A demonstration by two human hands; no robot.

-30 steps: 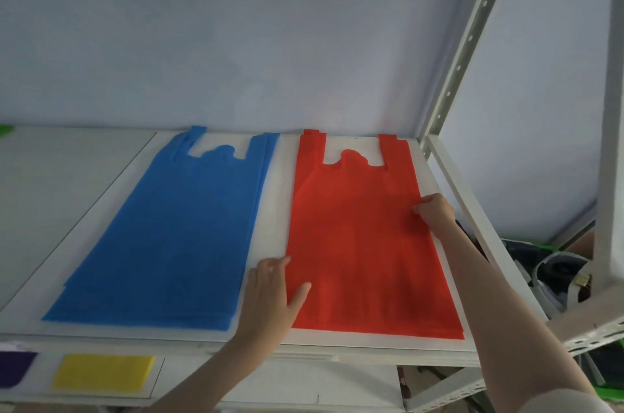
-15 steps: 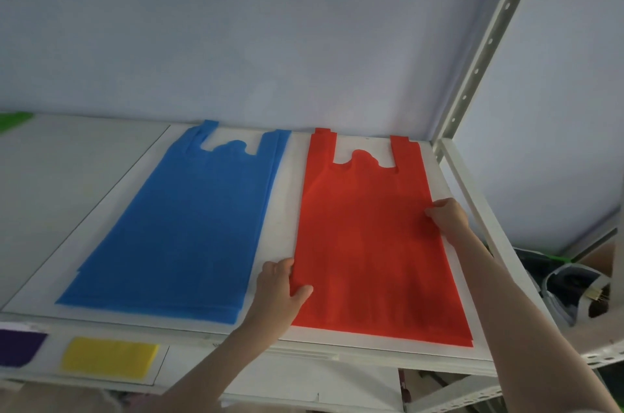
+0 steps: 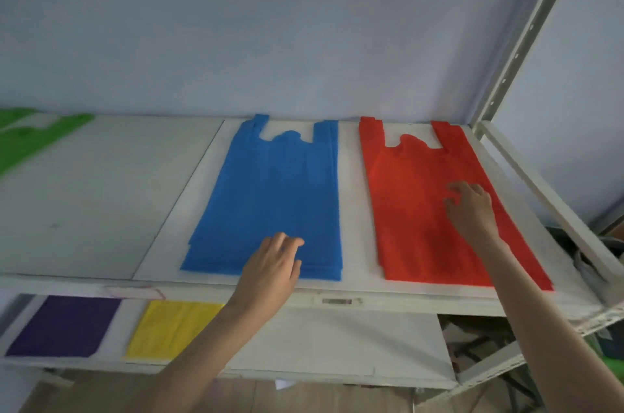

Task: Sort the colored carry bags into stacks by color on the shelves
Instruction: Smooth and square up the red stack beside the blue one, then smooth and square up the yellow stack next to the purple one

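Blue stack [image 3: 270, 203], red stack [image 3: 435, 210], purple and yellow stacks are seen sorted; left hand [image 3: 273, 270] and right hand [image 3: 471, 210] are held loosely spread, gripping nothing.

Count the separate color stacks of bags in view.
5: green at far left, blue and red on the upper shelf; purple and yellow below. More may lie out of view.
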